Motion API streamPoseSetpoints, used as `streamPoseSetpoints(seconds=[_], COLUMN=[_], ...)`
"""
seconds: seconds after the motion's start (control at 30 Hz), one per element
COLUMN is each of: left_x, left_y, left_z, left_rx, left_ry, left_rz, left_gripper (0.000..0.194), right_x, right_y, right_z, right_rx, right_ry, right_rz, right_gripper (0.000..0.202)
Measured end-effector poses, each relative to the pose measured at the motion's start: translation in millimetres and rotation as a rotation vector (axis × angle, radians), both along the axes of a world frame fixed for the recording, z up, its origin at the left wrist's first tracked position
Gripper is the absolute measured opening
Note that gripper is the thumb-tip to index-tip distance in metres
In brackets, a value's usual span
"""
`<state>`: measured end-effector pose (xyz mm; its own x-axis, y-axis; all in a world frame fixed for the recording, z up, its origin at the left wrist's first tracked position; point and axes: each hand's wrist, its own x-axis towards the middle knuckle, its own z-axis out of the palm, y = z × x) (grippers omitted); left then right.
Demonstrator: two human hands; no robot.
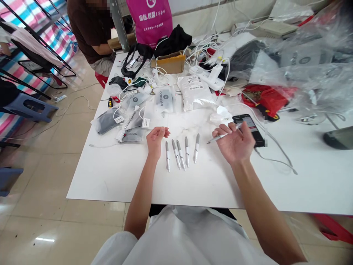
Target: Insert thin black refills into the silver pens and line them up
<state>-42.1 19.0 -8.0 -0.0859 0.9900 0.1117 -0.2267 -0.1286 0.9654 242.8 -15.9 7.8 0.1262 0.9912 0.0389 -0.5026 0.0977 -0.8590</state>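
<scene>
Several white pens with grey ends [187, 151] lie side by side on the white table [193, 187], pointing away from me. My right hand [237, 143] is right of them, palm partly up, its fingers closed on another white pen [217, 138] whose tip points left. A black phone [255, 134] lies beside and partly behind that hand. My left hand [158, 139] is just left of the row of pens, its fingers curled close together; whether anything small is between them cannot be made out.
Packaged pouches [132, 135], a white parcel [195, 92], tangled cables [200, 51] and a cardboard box [172, 63] crowd the table's back. Plastic bags [306, 70] lie at the back right. A dark cylinder [339, 138] stands right. A person [89, 33] sits beyond the far left corner.
</scene>
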Motion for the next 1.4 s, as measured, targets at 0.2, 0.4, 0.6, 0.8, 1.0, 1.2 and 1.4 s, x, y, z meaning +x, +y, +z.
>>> streamPoseSetpoints(seconds=[0.2,0.4,0.6,0.8,1.0,1.2,1.4], left_x=[-13.6,-29.4,-30.9,-18.2,0.5,11.3,16.8], left_y=[-33.4,-101.5,-133.6,-133.4,-117.9,-101.2,-93.4], left_z=[19.4,-0.1,-25.9,-28.2,-31.7,-34.0,-32.1], left_rx=[0.011,0.126,0.253,0.380,0.409,0.469,0.527], left_ry=[0.373,0.746,0.986,1.104,1.227,1.342,1.415], left_rz=[-0.111,-0.170,-0.257,-0.286,-0.312,-0.369,-0.412], left_gripper=[0.030,0.049,0.070,0.092,0.111,0.096,0.089], right_x=[-32.2,-60.7,-76.5,-70.4,-58.9,-57.6,-53.1], right_y=[-35.7,-71.9,-73.3,-85.2,-89.4,-93.1,-91.8], right_z=[8.5,-16.6,-38.1,-39.7,-54.8,-54.7,-47.0], right_rx=[0.219,0.423,0.468,0.509,0.413,0.484,0.436], right_ry=[-0.556,-1.245,-1.507,-1.490,-1.593,-1.492,-1.415], right_rz=[-0.060,0.157,0.155,0.125,-0.051,0.098,0.209], right_gripper=[0.038,0.039,0.057,0.067,0.080,0.075,0.070])
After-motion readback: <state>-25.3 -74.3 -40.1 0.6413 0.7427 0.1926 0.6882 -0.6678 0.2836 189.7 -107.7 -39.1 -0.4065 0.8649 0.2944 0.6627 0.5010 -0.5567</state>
